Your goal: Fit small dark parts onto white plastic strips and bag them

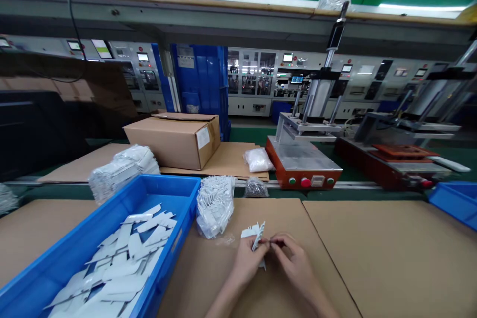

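Note:
My left hand (250,254) is closed around a white plastic part (258,234) with toothed or ribbed edges, held above the cardboard-covered bench. Close beside it, my right hand (290,257) pinches with thumb and forefinger right at the left fingertips. Whatever sits in that pinch is too small to make out. Left of my hands, a clear bag of similar white ribbed parts (215,206) lies against the blue bin (192,184). Flat white plastic pieces (124,258) are heaped loosely inside the bin.
Behind the hands lie a small bag of dark bits (256,188) and a white bag (258,160). A press with a red base (303,164) stands at back right, a second press (402,154) beyond it. A cardboard box (175,139) sits at back left.

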A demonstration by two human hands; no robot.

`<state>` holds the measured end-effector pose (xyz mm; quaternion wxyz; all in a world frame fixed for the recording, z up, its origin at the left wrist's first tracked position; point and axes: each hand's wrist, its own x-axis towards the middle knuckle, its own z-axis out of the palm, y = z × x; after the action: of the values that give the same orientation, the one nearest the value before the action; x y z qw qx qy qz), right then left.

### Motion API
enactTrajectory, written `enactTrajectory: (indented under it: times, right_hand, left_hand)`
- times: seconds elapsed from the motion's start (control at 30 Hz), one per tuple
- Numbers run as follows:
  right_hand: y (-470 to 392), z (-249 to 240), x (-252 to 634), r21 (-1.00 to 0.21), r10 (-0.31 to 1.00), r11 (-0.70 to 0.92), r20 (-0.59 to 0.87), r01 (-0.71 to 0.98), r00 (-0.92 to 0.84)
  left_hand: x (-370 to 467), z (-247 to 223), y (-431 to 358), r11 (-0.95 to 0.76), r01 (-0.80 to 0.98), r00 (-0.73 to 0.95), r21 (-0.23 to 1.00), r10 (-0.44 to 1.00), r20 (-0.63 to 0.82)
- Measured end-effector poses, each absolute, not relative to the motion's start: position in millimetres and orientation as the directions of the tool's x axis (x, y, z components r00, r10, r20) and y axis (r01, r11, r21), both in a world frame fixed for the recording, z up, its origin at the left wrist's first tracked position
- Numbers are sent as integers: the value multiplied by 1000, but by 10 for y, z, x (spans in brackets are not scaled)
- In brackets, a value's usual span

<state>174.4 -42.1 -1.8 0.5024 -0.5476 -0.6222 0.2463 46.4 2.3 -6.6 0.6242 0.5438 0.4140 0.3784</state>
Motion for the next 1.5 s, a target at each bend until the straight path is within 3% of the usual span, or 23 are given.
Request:
enactTrajectory:
  times: [0.13,0.23,0.43,0.87,1.5]
  right_hand:
    - [-447,-8,1715,-866,932,237,330,441,147]
    - [-457,-29,1698,-882,936,194,297,430,188]
    - [-455,-51,1695,-892,928,166,285,421,238]
    - [-503,43,1648,-864,933,161,291,477,212]
    - [-472,3,1692,-890,919,162,294,427,264]
  left_hand:
    - [494,-81,-25,356,-240,439,903,870,-225]
    - [507,-93,-58,389,-320,464,864,859,-215]
    - [511,-130,-73,314,-162,431,935,875,-219]
    - [493,-81,-104,128,-120,233,985,968,-97]
    - [509,-140,-95,125,-92,223,988,970,-102]
